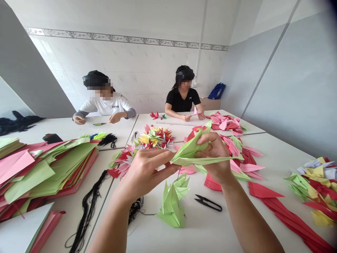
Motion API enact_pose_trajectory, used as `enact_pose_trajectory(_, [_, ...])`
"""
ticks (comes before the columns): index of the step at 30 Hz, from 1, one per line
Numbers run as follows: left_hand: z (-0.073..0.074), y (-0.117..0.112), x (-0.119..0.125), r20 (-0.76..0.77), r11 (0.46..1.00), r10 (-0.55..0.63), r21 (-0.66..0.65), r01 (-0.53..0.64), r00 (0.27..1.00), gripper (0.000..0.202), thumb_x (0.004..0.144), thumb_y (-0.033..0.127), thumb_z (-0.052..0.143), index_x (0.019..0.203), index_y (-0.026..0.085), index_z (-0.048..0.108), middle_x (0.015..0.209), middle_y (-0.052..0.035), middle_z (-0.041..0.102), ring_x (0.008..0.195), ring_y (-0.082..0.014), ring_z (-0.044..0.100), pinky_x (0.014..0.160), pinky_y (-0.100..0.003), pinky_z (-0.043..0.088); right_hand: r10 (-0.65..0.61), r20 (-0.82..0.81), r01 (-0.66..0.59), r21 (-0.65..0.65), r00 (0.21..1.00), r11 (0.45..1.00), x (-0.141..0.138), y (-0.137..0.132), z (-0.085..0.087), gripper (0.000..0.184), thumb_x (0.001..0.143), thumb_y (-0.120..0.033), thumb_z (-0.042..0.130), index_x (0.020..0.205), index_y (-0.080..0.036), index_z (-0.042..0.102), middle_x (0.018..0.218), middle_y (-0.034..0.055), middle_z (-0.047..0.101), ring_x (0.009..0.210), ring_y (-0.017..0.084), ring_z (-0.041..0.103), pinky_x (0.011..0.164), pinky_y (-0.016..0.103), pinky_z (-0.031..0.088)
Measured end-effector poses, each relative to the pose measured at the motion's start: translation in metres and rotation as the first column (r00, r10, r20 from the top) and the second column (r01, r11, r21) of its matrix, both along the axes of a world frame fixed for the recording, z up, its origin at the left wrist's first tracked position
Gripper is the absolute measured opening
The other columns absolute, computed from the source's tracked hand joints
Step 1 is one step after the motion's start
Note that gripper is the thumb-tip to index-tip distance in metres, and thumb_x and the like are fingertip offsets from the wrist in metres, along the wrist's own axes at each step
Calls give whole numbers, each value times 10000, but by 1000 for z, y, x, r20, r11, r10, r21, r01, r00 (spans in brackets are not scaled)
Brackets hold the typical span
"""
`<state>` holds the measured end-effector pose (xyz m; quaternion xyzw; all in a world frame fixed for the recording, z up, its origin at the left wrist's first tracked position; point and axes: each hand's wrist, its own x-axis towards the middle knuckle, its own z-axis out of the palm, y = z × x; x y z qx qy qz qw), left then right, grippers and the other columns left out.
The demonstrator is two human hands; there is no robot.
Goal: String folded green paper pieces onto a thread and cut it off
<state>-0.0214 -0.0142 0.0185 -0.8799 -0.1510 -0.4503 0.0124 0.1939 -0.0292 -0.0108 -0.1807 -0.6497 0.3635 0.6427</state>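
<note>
Gripping a folded light-green origami form (192,153) at mid-body, the right hand (214,158) is curled nearly closed around it. The left hand (143,175), fingers almost straight, pinches the form's near end. The form is held in the air above the white table (147,235). Below it lie further green origami units (171,207) and closed black-handled thread snips (207,202).

Finished work: a multicoloured cluster of pointed folds (155,138), with loose pink and red folded units (231,147) beyond. Stock still unused: layered flat paper pieces (50,168) in pink, green and red, and coarse black cord (88,207). Two seated people (106,107) (181,100) work farther along the tables.
</note>
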Motion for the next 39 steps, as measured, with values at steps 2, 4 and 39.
enact_pose_trajectory(2, [2,-3,0,-4,1000,-8,-7,8,1000,108,913,138,715,868,165,621,631,64,485,531,-61,417,503,-204,344,7,-10,-7,-15,1000,1000,0,-1,0,170,927,-264,727,1030,-309,599,976,1,567,812,143,615,662,267,538])
enact_pose_trajectory(4, [4,-5,-1,-9,1000,-16,-17,16,1000,141,917,137,709,822,163,608,617,67,450,528,-63,388,493,-212,323,19,-6,-19,-39,1000,999,1,-1,0,177,919,-261,735,1024,-305,600,978,4,572,781,135,607,637,256,534])
enact_pose_trajectory(39, [9,-9,0,10,951,-12,-308,15,1000,153,870,83,706,776,203,716,606,90,682,508,-33,583,522,-147,428,223,-40,-224,-309,974,924,-2,20,-11,410,835,-443,806,1117,-266,567,1082,47,662,918,189,702,748,291,601])
